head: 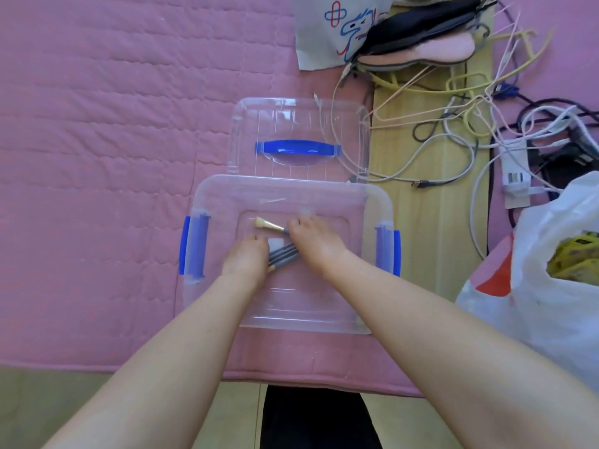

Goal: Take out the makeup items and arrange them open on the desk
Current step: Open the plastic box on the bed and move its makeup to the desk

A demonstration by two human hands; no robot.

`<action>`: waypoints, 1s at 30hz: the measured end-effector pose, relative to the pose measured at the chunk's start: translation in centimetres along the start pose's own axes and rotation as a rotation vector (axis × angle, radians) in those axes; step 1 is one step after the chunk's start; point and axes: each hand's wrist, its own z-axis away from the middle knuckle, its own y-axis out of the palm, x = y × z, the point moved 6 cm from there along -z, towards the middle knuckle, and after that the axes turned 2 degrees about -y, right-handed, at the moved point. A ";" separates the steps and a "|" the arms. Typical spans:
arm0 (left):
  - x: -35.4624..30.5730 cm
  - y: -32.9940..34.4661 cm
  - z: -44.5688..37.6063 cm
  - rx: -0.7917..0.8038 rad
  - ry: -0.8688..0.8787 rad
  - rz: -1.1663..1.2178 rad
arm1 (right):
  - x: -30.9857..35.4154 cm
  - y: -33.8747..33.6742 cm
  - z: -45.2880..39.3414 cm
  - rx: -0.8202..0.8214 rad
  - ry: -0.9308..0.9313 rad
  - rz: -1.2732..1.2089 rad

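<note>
While both bare forearms reach into the clear plastic storage box with blue side clips, the left hand and right hand meet over a bundle of grey-handled makeup brushes lying on its floor. The fingers curl down around the handles, seemingly gripping them, though the fingertips are hidden. One tan-bristled brush head pokes out left. The transparent lid with a blue handle lies just beyond the box on the pink quilted mat.

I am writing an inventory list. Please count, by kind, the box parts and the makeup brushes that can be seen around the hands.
Clear box: 1
Clear lid with blue handle: 1
Blue side latches on the box: 2
Makeup brushes, as far as visible between the left hand and right hand: 4
Total: 8
</note>
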 end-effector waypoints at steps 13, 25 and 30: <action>-0.2 0.1 -0.3 0.155 0.240 -0.144 | -2.6 2.5 3.3 0.158 0.328 -0.270; -0.3 -1.4 -0.5 0.145 0.229 -0.018 | 0.7 3.5 4.7 0.200 -0.002 -0.018; -0.1 -2.3 -0.4 0.074 0.175 0.114 | 0.4 2.3 4.2 0.094 0.012 -0.004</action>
